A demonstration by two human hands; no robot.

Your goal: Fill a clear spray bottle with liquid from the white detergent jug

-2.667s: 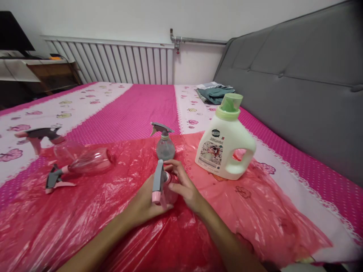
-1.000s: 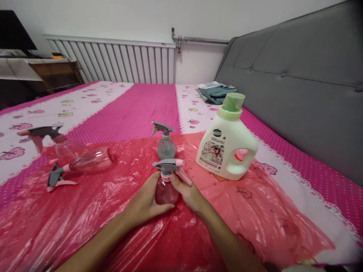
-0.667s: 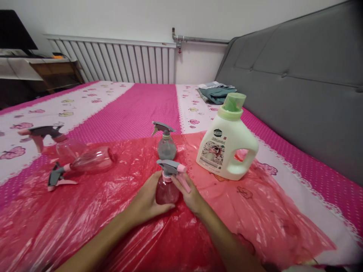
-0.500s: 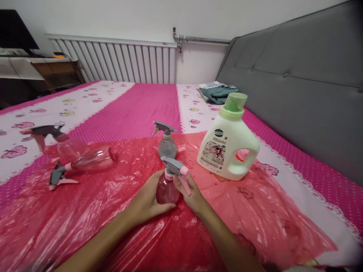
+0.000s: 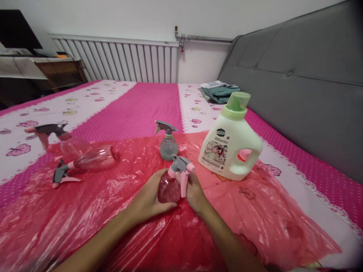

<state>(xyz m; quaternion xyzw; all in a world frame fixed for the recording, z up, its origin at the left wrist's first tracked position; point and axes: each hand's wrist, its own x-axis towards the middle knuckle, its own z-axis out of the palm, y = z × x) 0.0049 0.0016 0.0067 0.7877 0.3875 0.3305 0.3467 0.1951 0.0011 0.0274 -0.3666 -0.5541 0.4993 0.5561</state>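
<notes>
Turning since a moment ago, the grey and pink spray head [image 5: 181,166] is pointing its trigger at the person. Left hand [image 5: 149,196] fingers are curling around the small round pink bottle [image 5: 168,190], near the big white plastic jug [image 5: 230,145]. Right hand [image 5: 195,190] fingers are pinching the head, likely twisting it.

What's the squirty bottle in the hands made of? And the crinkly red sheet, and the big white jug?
The spray bottle looks like clear plastic: you can see through it. The red sheet seems to be thin plastic film, glossy and full of wrinkles. The white jug looks like thicker, opaque plastic with a dull sheen.
</notes>
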